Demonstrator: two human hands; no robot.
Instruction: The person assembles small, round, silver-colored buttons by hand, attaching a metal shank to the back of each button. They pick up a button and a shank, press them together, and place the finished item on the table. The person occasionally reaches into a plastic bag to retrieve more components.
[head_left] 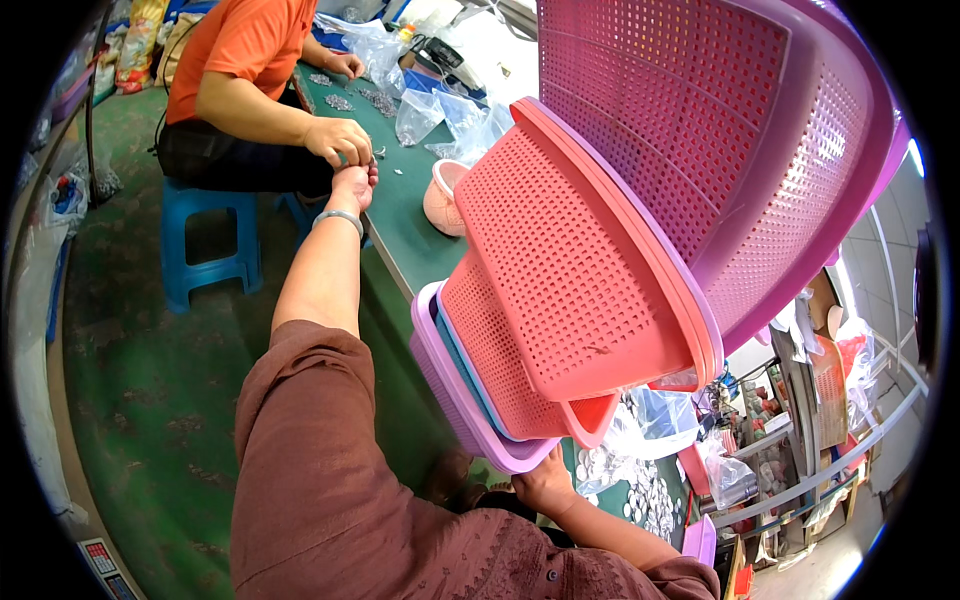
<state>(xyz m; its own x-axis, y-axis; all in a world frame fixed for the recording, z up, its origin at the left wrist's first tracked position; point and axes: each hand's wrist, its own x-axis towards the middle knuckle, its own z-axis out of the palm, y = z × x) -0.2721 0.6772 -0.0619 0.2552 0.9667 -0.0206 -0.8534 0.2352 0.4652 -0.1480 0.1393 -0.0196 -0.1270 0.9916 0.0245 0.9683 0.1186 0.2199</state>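
Observation:
My left hand (355, 186), with a bracelet at the wrist, reaches out beside the green table's edge. Its fingers are curled up, and a co-worker's hand (338, 141) meets them from above; whatever lies between is too small to make out. My right hand (547, 486) grips the lower rim of a light purple plastic basket (452, 385). A blue basket and pink perforated baskets (570, 270) are nested in it, tilted up in front of me. Larger magenta baskets (665, 110) rise above them at the upper right.
A person in an orange shirt (245, 45) sits on a blue stool (208, 240) at the left. On the green table (405, 250) stand a pink pot (445, 198), plastic bags (470, 130) and small piles of parts. Pale discs (650, 495) lie near my right forearm.

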